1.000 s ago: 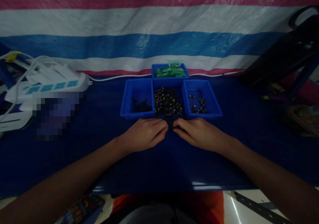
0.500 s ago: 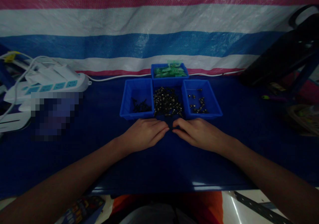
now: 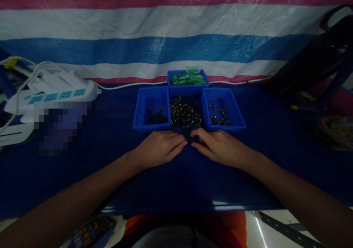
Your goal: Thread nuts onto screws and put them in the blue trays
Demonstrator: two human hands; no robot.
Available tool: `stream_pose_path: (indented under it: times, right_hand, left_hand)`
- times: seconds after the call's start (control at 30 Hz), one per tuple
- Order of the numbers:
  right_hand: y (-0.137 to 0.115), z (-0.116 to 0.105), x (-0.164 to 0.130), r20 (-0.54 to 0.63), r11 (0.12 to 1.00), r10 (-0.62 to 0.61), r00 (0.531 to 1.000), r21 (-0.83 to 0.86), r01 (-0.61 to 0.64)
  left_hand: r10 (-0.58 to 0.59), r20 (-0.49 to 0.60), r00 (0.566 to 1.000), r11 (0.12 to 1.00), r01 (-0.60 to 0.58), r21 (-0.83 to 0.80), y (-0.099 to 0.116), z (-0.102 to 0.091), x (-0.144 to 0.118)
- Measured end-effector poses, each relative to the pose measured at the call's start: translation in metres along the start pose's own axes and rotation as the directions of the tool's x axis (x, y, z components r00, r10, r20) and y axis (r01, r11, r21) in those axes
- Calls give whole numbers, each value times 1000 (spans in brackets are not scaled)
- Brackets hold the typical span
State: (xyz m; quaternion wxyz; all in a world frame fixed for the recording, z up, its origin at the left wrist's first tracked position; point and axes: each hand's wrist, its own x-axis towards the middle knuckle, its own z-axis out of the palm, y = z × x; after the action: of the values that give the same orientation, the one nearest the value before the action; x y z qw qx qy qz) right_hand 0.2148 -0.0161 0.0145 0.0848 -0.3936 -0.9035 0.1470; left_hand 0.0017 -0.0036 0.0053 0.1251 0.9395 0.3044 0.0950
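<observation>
Dark part (image 3: 193, 140) (left hand (image 3: 160, 148) partly hiding it) is near piled shiny pieces (image 3: 184, 112).

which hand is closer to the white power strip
Left: the left hand is right of the white power strip and nearer the camera; the right hand is farther right, past the left one.

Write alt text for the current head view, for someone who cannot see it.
A person's left hand and right hand nearly meet over a blue table, with a small dark piece between them. Beyond, a pile of small dark, shiny parts sits between two blue bins, and a third bin behind holds green packets.
</observation>
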Motion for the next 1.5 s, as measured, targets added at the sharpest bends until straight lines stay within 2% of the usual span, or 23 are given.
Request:
stream_pose_path:
  times: [0.4, 0.6, 0.77, 0.97, 1.27, 1.5]
  right_hand:
    - [0, -1, 1, 25, 998, -40, 999, -38, 41]
    - [1, 0, 1, -9, 992, -79, 997, -95, 78]
    - [1, 1, 0, -12, 993, -85, 996, -89, 84]
    - [-1, 2, 1, 4, 994, -98, 995, -56, 99]
    - [-1, 1, 1, -7, 995, -81, 997, -52, 81]
    - [1, 1, 1, 3, 995, -87, 996, -49, 87]
  left_hand:
    - [10, -16, 1000, 1000, -10, -6, 0, -1, 1]
    - [8, -32, 999, 999, -9, -32, 2, -3, 1]
    - [-33, -113, 993, 998, 28, -48, 1, 0, -1]
    - [67, -184, 981, 996, -76, -41, -1, 3, -1]
    - [110, -225, 968, 990, -126, -57, 0, 1, -2]
    - [144, -236, 961, 966, -188, -176, 3, 0, -2]
